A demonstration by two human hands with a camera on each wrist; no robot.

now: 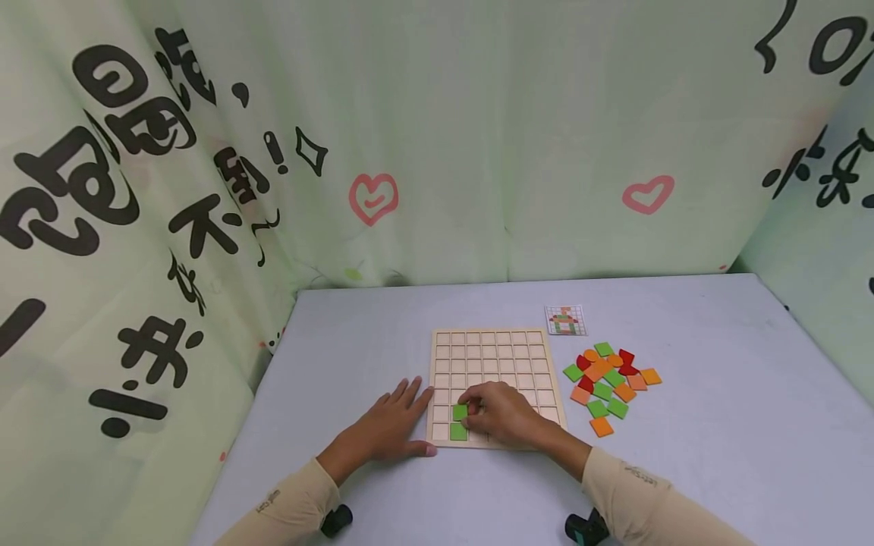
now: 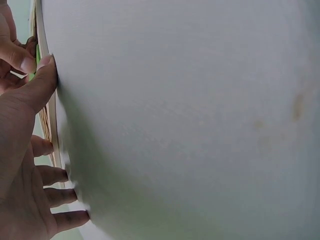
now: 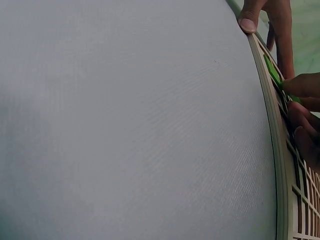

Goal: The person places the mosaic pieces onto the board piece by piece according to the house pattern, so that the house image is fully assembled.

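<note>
A wooden grid board [image 1: 490, 339] lies on the table with two green square tiles at its near left, one above the other. My right hand [image 1: 505, 413] is over the board, thumb and forefinger curled at opposite edges of the upper green tile [image 1: 460, 412]. In the right wrist view, green shows between the thumb and fingers of the right hand [image 3: 306, 100]. The lower green tile [image 1: 458, 431] lies in a cell near the front edge. My left hand [image 1: 392, 425] rests with spread fingers at the board's left side, its thumb by the near left corner.
Right of the board lies a loose pile of green, orange and red tiles [image 1: 602, 391], several of them overlapping. A small pattern card [image 1: 565, 320] sits behind the pile, by the board's far right corner. Printed curtains [image 1: 505, 152] stand around the white table [image 1: 710, 341].
</note>
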